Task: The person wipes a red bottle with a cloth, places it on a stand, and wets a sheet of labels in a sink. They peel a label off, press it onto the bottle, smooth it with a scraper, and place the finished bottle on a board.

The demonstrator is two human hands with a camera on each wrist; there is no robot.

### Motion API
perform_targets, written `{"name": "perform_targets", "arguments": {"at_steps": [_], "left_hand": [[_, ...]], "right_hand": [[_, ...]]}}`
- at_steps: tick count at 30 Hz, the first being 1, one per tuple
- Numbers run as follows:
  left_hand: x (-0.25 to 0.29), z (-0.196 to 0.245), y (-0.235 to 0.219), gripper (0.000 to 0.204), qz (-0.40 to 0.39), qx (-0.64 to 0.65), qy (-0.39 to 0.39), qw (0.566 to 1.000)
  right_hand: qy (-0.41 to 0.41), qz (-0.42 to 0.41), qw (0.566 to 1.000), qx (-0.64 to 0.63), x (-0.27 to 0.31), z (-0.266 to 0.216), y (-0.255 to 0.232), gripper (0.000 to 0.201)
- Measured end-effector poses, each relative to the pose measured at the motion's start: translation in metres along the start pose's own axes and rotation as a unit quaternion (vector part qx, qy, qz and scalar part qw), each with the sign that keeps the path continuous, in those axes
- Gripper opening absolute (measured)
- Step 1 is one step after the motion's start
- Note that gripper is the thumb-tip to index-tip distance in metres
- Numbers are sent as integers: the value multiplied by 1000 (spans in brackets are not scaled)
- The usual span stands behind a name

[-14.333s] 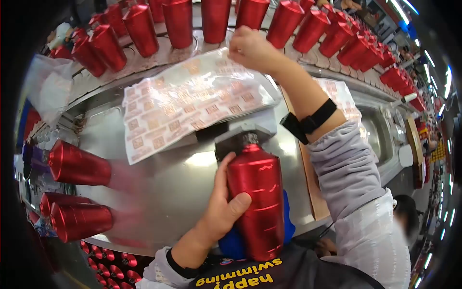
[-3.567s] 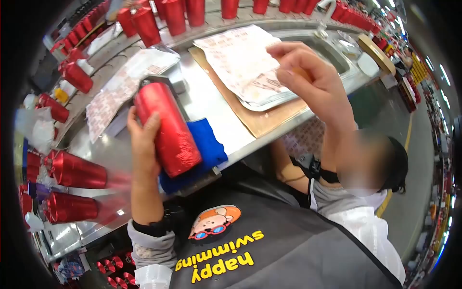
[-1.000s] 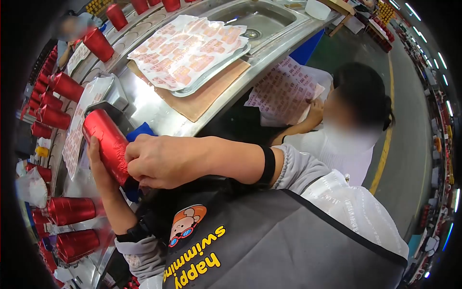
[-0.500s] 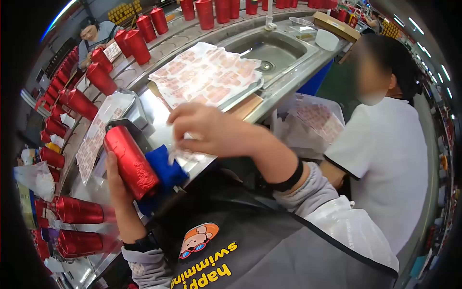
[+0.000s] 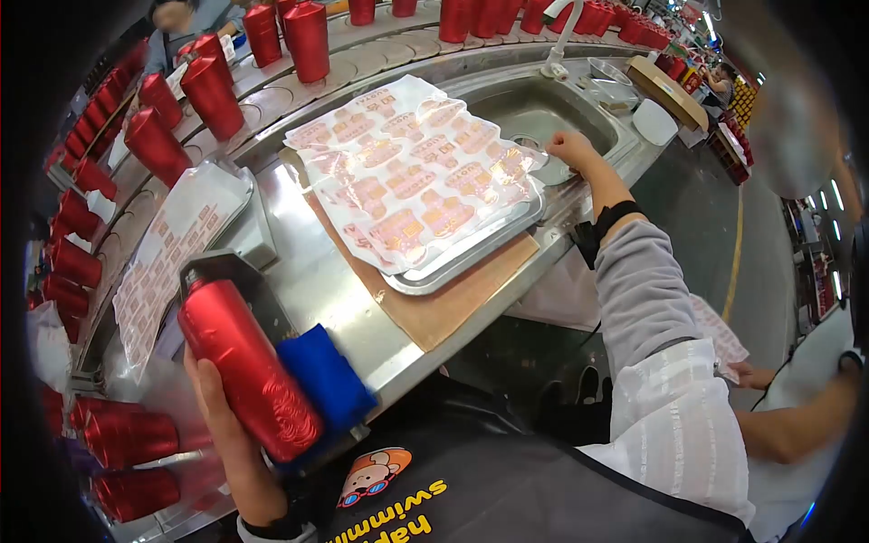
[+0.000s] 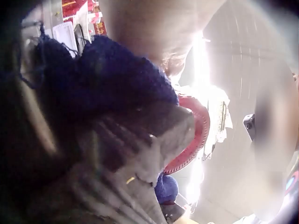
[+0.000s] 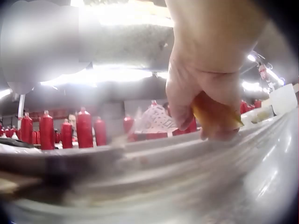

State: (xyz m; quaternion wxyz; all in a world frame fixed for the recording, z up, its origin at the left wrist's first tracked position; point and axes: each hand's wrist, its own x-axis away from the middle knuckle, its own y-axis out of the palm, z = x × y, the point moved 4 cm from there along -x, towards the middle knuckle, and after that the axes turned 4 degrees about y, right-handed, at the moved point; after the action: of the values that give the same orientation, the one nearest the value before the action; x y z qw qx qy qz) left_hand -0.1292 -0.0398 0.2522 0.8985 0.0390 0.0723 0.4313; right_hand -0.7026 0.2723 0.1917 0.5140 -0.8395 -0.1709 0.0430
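A shiny red metal bottle [image 5: 244, 366] lies tilted with its neck in a dark grey holder [image 5: 237, 276]. My left hand [image 5: 220, 412] grips it from the left, fingers along its side; the palm is partly hidden. A pattern shows on the bottle's wall near its base. Beside it a blue cloth [image 5: 328, 376] is draped at the table edge, dark and close in the left wrist view. My right hand [image 5: 568, 149] is over the sink's near rim, by the printed sheets [image 5: 407, 176]. In the right wrist view its curled fingers pinch an amber-coloured flat piece [image 7: 215, 114].
The printed sheets lie on a metal tray [image 5: 425, 288] over a brown board [image 5: 453, 317]. A sink [image 5: 534, 113] with a faucet [image 5: 563, 41] is behind. Red bottles stand on a curved conveyor [image 5: 380, 54]. Another person [image 5: 806, 425] is at the right.
My right hand has gone from the bottle's base, past the blue cloth, to the sink's rim by the sheets. My left hand still grips the bottle. The head view has shifted.
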Motion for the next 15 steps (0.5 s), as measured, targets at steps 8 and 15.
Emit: {"name": "perform_targets", "arguments": {"at_steps": [8,15], "left_hand": [[5,4,13,55,51,-4,16,999],[6,15,25,58,54,-3,-4,999]], "right_hand": [[-121,-241,852,448,-81,28,60,37],[-91,-278,834,468,-74,32,52,37]]}}
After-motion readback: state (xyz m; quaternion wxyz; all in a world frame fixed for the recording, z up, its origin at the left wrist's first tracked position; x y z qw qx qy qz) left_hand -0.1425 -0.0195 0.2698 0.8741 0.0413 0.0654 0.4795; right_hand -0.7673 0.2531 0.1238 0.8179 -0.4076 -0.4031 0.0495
